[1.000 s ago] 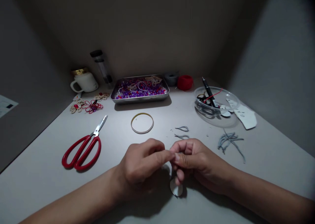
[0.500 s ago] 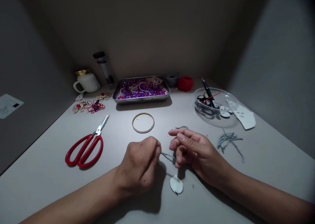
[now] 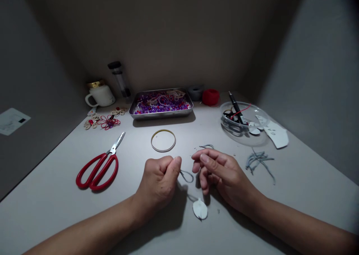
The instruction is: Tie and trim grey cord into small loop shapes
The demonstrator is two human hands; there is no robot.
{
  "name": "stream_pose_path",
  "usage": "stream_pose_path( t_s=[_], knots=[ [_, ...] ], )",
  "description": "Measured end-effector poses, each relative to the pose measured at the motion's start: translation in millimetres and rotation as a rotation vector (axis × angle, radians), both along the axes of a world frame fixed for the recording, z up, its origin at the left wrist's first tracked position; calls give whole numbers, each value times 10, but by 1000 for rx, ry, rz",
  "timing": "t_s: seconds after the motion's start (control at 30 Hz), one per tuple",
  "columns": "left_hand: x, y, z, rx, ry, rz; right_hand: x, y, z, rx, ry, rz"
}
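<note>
A hobby craft desk in a walled-in corner: a tray (image 3: pixel 134 113) of purple beads, red scissors (image 3: pixel 98 168), thread spools (image 3: pixel 210 97), cord flowers (image 3: pixel 108 122), grey cord scraps (image 3: pixel 259 159) and a mug (image 3: pixel 100 95) on the table (image 3: pixel 56 195)

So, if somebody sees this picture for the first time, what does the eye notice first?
Probably the two hands at the centre front: the left hand pinches a small loop of grey cord, and the right hand is open just beside it. Next comes the red-handled scissors lying to the left on the table. At the back, the metal tray full of purple and red beads stands out.
</note>
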State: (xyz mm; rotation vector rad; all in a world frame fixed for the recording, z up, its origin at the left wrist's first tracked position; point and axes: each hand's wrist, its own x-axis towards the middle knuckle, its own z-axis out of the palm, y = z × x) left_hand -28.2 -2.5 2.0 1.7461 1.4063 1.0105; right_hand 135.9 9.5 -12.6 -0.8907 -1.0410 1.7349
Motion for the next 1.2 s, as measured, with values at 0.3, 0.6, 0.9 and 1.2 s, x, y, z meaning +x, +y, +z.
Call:
stream_pose_path(
  t_s=[0.3, 0.6, 0.9, 1.2],
  knots=[
    [18, 37, -11, -74, -73, 40, -32, -33, 50, 92, -261, 131],
    [-27, 36, -61, -230, -328, -57, -64, -11, 78, -24, -255, 57],
    [4, 43, -21, -228, -285, -42, -71, 1, 98, -45, -269, 37],
    [11, 32, -37, -192, -222, -42, -4, -16, 158, 24, -343, 50]
  ],
)
